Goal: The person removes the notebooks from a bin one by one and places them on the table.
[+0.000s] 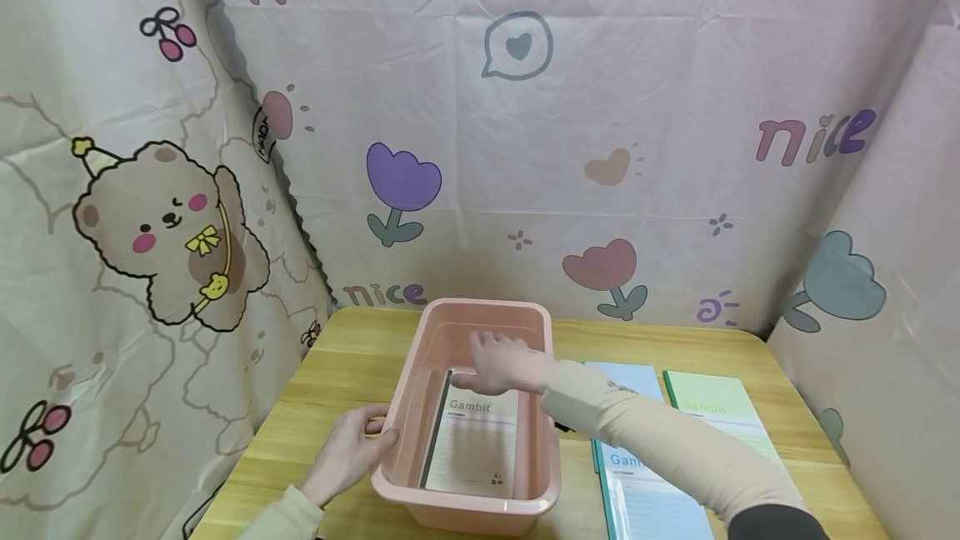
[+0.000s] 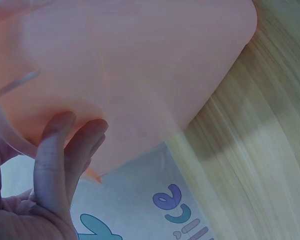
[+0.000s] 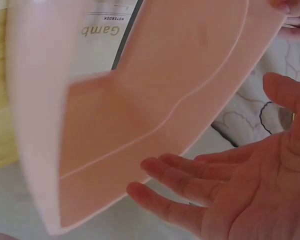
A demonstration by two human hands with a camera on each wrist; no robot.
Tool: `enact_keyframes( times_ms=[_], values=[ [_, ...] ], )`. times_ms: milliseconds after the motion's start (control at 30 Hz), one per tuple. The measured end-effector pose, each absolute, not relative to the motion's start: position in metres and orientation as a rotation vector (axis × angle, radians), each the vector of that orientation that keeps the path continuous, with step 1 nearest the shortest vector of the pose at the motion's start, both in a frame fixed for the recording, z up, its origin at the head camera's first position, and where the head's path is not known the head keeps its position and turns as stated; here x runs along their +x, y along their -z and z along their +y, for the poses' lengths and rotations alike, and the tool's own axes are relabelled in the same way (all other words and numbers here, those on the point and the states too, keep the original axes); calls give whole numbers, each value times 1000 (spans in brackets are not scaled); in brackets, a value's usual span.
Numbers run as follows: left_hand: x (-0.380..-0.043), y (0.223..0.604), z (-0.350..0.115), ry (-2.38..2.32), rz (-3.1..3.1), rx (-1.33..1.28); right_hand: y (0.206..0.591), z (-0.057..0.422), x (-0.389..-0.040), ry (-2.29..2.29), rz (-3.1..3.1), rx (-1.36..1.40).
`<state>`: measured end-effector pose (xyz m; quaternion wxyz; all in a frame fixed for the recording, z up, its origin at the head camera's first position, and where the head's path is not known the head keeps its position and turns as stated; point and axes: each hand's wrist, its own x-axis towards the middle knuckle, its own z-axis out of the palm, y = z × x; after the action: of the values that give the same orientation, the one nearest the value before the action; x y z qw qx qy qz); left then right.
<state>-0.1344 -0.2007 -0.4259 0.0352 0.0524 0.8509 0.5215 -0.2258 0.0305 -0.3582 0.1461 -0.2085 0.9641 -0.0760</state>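
A pink plastic bin [image 1: 468,515] stands on the wooden table. On its left side my left hand [image 1: 351,450] grips the rim, thumb at the top edge and fingers [image 2: 52,155] against the outer wall, as the left wrist view shows. A notebook [image 1: 474,444] with a pale cover marked "Gambit" and a dark spine lies flat inside the bin. My right hand [image 1: 501,363] is over the far part of the bin, fingers spread and nothing in it. The right wrist view has its open palm [image 3: 260,195] beside the bin's rim.
Blue notebooks [image 1: 652,498] lie overlapping on the table [image 1: 352,357] right of the bin, partly hidden under my right sleeve [image 1: 660,440]. A green notebook [image 1: 712,394] is farther right. Printed cloth [image 1: 517,132] hangs behind the table and at both sides.
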Motion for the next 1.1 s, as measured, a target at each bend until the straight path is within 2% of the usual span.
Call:
enact_keyframes(
  times_ms=[333,700,1100],
  values=[
    [-134,426,-201,-1602,2624,152,379,-9,-244,80,2702,-659],
    [-133,427,-202,-1611,2613,184,409,-22,-264,77,2709,-527],
    [-132,427,-202,-1608,2630,157,443,-32,-268,191,2762,-310]
  ],
)
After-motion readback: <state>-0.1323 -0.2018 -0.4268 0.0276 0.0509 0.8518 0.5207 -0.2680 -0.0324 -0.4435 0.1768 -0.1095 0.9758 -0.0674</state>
